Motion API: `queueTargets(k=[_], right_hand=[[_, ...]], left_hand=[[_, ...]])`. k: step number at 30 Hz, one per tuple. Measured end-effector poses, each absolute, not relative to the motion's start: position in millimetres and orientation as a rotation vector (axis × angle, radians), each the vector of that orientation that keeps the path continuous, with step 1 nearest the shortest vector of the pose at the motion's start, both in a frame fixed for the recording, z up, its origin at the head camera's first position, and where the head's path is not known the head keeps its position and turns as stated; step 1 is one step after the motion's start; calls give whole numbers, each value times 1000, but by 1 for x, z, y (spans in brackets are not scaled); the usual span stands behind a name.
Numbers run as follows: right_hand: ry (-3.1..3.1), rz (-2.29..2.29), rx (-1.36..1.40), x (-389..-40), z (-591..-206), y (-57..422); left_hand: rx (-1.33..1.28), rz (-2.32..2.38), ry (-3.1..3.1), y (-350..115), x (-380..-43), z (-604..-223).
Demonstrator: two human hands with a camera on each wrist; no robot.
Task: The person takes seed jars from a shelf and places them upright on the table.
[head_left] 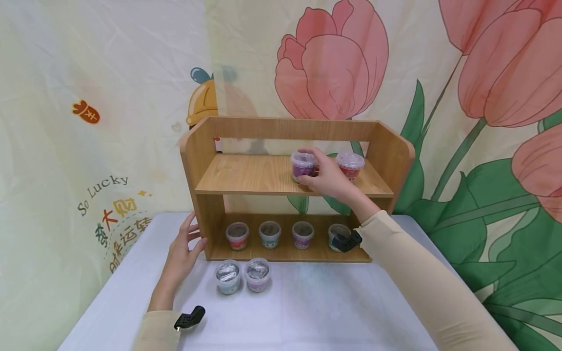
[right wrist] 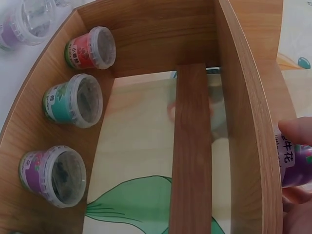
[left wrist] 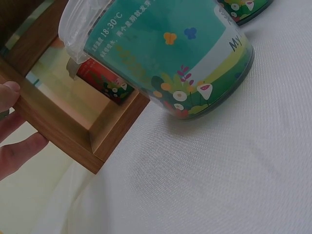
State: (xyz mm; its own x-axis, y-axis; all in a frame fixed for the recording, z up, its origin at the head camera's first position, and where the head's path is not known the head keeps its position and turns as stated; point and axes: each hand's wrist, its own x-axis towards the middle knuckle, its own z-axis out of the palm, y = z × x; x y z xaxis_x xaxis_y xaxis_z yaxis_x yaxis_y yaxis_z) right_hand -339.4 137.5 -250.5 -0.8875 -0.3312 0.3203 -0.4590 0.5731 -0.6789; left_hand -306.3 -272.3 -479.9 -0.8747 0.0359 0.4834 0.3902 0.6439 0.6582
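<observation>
Head view: right hand (head_left: pixel 328 178) pinches purple cup (head_left: pixel 303 168) at rack's (head_left: pixel 197 158) upper shelf (head_left: pixel 246 173); left hand (head_left: pixel 182 251), fingers extended, touches rack's left side, seemingly steadying it. Left wrist: teal cup (left wrist: pixel 165 58) stands nearer. Right wrist: thumb (right wrist: pixel 296 130) and fingers flank purple cup, likely keeping it upright.

Head cam: high, near side, fwd/down over whole shelf (head_left: pixel 246 173). L wrist cam: low, tilted, v. close to teal cup (left wrist: pixel 170 58). R wrist cam: sideways, close, facing far-left. All 3 share shelf.
</observation>
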Motion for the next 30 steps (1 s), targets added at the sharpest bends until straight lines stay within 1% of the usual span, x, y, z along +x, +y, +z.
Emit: queueTargets(k=[19, 30], right_hand=[[-2534, 1254, 756, -352, -266, 146], [-2515, 1255, 753, -347, -270, 143]], left_hand=[[-352, -1118, -2429, -272, -309, -476], [-349, -1132, -2434, -275, -307, -480]])
